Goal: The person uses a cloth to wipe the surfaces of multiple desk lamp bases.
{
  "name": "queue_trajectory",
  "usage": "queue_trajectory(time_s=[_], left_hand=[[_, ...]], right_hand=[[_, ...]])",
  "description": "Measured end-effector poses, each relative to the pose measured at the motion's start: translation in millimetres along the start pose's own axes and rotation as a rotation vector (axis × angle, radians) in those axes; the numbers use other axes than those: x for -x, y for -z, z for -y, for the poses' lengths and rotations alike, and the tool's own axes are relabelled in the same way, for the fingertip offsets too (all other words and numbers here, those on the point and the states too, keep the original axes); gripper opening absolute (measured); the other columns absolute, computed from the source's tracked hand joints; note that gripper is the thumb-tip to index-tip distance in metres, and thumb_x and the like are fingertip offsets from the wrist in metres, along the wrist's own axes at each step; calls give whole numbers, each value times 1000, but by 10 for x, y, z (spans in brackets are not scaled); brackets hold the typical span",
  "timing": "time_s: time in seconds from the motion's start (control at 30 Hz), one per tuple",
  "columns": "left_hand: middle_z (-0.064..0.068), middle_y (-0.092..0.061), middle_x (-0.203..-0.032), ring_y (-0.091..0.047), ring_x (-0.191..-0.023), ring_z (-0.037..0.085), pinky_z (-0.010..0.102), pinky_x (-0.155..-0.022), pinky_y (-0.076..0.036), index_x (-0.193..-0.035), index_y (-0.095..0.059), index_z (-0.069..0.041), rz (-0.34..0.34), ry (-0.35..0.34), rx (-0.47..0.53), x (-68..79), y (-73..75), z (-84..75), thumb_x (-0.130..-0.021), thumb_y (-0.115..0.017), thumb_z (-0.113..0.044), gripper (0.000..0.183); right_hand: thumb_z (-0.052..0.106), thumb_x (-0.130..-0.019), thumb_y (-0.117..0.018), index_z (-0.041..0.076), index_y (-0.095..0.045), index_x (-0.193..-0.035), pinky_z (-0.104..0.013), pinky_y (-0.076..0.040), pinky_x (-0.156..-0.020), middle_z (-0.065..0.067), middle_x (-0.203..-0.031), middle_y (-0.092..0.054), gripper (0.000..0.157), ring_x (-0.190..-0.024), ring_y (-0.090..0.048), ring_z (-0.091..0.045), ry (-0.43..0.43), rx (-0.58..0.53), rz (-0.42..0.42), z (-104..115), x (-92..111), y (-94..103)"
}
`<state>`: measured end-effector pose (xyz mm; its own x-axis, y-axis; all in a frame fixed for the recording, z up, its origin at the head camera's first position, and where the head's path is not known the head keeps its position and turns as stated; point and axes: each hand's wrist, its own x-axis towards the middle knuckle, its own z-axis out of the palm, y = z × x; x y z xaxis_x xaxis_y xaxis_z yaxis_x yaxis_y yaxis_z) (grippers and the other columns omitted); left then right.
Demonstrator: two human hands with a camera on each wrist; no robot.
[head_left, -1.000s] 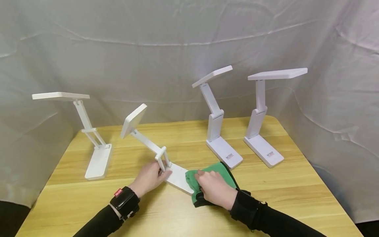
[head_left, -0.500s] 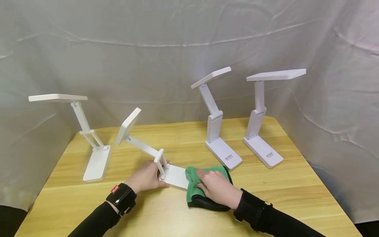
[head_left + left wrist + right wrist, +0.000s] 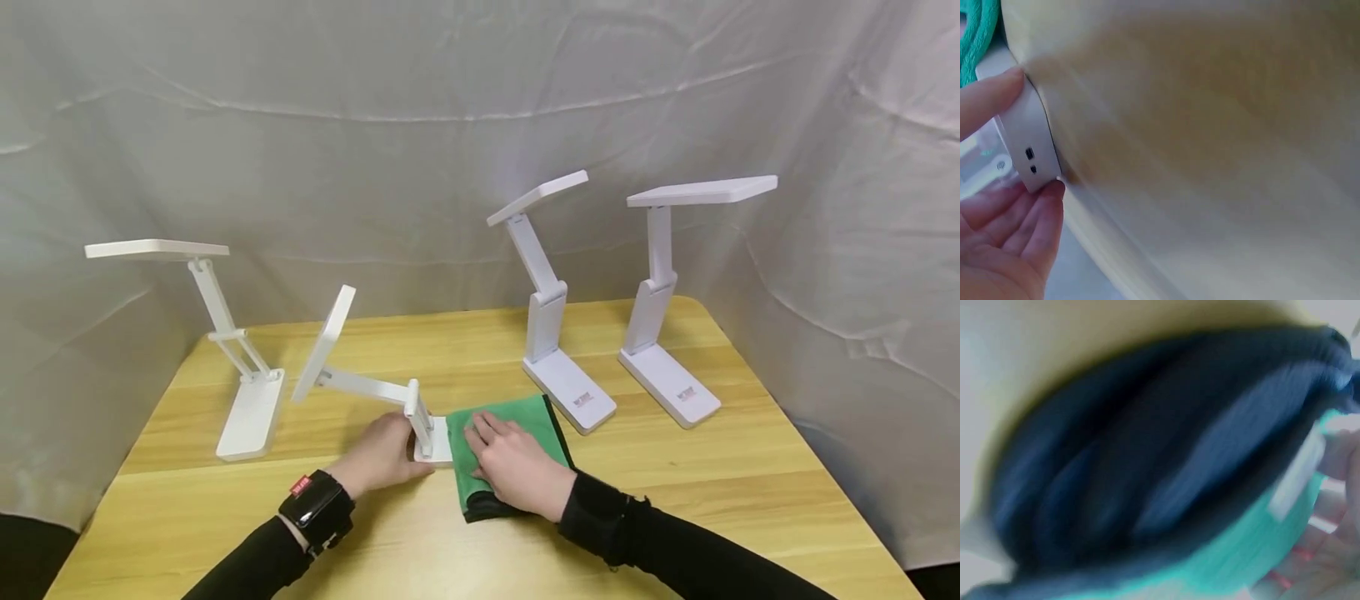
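A white folding desk lamp (image 3: 367,385) stands at the centre left in the head view, its panel (image 3: 324,343) tilted steeply. My left hand (image 3: 384,452) grips the hinge end of its base (image 3: 442,442). The left wrist view has the thumb (image 3: 994,100) on one side of the base end and fingers on the other, with two small ports between. Over the rest of the base lies a green cloth (image 3: 525,414) with a black border. My right hand (image 3: 517,462) presses on this cloth, fingers extended. Blurred dark folds of cloth (image 3: 1147,450) fill the right wrist view.
One more white lamp (image 3: 251,412) stands at the left of the wooden table (image 3: 675,517). Two others, a middle lamp (image 3: 546,325) and a right lamp (image 3: 651,312), are towards the back right. A pale grey curtain (image 3: 420,150) hangs behind.
The held lamp has turned so its base lies more sideways and its panel shows nearly edge-on. The cloth has shifted left over the base and spread flatter; the right hand's fingers have straightened.
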<state>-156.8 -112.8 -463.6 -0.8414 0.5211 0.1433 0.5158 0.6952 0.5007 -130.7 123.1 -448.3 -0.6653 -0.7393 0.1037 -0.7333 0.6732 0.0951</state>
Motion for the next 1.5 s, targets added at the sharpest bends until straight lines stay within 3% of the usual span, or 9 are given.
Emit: queue_trajectory(time_s=[0.13,0.3,0.47,0.6,0.7,0.87,1.03,1.23,1.5], left_hand=[[10,-66,-104,-62,-93,23,38,-85,-51,-112,-61,-4,48,-1,-10,16,37,30,-64,-84,-25,57],[10,-66,-103,-61,-93,25,40,-85,-51,-111,-60,-5,60,-14,-26,9,57,40,-64,-84,-24,56],[7,-67,-99,-62,-88,21,36,-81,-52,-109,-62,-8,45,-23,-27,-25,53,9,-64,-84,-27,53],[1,-65,-92,-61,-83,16,33,-76,-53,-101,-64,-12,45,-20,-40,-37,39,-4,-66,-81,-25,41],[1,-64,-91,-61,-84,17,33,-77,-53,-99,-64,-13,36,-12,-35,-21,34,-1,-66,-80,-23,38],[4,-66,-99,-62,-89,21,37,-82,-52,-104,-63,-10,17,-18,-21,6,25,22,-66,-83,-28,47],[6,-66,-100,-61,-91,22,37,-83,-51,-106,-64,-9,23,-16,-25,9,20,18,-67,-82,-31,48],[0,-64,-93,-60,-85,17,34,-78,-52,-103,-65,-12,45,-16,-40,-28,32,3,-69,-80,-26,40],[1,-65,-96,-61,-88,18,35,-81,-52,-103,-65,-13,67,-12,-32,-45,43,6,-69,-80,-26,39]], right_hand=[[34,-85,-68,0,-46,-137,-46,-46,-96,-20,-140,-46,66,-128,-44,-28,15,-72,67,-184,106,49],[30,-84,-70,-2,-51,-132,-46,-46,-95,-17,-132,-54,61,-123,-49,-27,45,-47,15,-291,160,40],[24,-81,-70,1,-62,-113,-41,-48,-94,-11,-112,-63,40,-112,-56,-25,100,25,-69,-150,-45,6],[32,-80,-70,6,-65,-96,-32,-55,-74,-3,-91,-62,30,-92,-59,-18,97,80,-143,5,-225,-43],[35,-81,-69,8,-65,-102,-32,-56,-62,-3,-97,-64,35,-93,-61,-17,81,83,-144,39,-228,-63],[30,-80,-72,11,-64,-118,-37,-57,-63,-7,-122,-63,43,-102,-63,-22,49,-3,-95,-100,-24,-27],[30,-79,-73,12,-67,-106,-37,-55,-56,-4,-110,-67,34,-85,-66,-20,-9,-9,-108,-193,48,-17],[42,-79,-72,11,-65,-94,-34,-53,-49,-1,-88,-63,35,-75,-62,-17,-40,15,-127,33,-234,-28],[27,-78,-74,15,-68,-112,-35,-55,-53,-1,-111,-67,37,-90,-66,-20,-6,-64,-82,34,-204,-30]])
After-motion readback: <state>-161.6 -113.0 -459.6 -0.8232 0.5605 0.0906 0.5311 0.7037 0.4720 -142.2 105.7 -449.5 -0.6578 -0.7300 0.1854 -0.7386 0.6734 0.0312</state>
